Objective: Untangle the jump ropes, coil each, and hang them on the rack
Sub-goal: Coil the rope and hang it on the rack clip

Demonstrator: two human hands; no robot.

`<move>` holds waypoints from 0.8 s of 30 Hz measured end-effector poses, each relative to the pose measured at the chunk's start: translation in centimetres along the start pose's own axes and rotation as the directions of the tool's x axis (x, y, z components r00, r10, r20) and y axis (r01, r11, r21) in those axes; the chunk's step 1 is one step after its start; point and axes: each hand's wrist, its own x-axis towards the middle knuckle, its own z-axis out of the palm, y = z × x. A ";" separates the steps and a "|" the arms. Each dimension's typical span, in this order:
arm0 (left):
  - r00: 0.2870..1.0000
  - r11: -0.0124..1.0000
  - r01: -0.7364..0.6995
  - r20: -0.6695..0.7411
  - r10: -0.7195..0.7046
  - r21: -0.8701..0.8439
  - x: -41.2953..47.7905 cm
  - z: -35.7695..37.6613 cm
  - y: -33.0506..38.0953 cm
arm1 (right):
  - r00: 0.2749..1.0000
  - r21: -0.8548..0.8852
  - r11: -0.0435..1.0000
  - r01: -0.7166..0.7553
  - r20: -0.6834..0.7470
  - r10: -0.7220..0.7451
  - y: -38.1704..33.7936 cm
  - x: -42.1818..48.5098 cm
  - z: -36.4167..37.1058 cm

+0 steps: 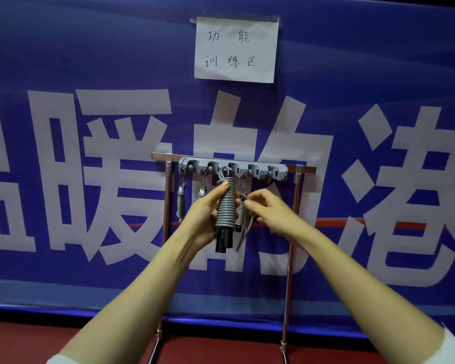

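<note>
**Coiled jump rope held at the 3rd hook of the rack**

The central jump rope [226,206], grey cord wound tightly round black handles [223,240], is held upright in front of the rack [290,258]. Its top loop is seen at the 3rd hook of the grey hook strip [247,164]. The coil is gripped by the left hand [204,214], with the thumb laid on the front near the top and the fingers curled behind.

Just beside it, a loose cord [243,233] is pinched between thumb and forefinger of the right hand [268,210], and its strands hang down below the hands. Which rope this cord belongs to cannot be told.

A 4th coil [240,215] is partly hidden between the 2 hands, under the 4th hook. 2 smaller coiled ropes are hung from the 1st hook [180,203] and the 2nd hook [202,191], well clear of the hands.

The hook strip is fixed to the rack's metal top bar, and the legs are stood on a red floor [63,342]. Behind, a blue banner [90,61] with large white characters is stretched, and a handwritten paper sheet [235,49] is taped to it.
</note>
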 end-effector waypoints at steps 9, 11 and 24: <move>0.990 0.848 -0.137 0.034 0.140 0.511 -0.2 -1.0 0.1 | 0.999 -0.182 0.983 -0.023 0.037 0.031 -1.5 -0.2 0.4; 0.968 0.681 -0.199 0.035 0.247 0.704 -0.3 -1.0 -0.4 | 0.996 -0.659 0.749 0.072 0.009 -0.088 -1.7 -0.6 0.5; 0.920 -0.471 -0.182 0.319 0.229 0.863 0.2 -1.5 -1.4 | 0.936 -0.797 0.490 0.353 0.295 -0.193 -3.6 -1.8 -2.3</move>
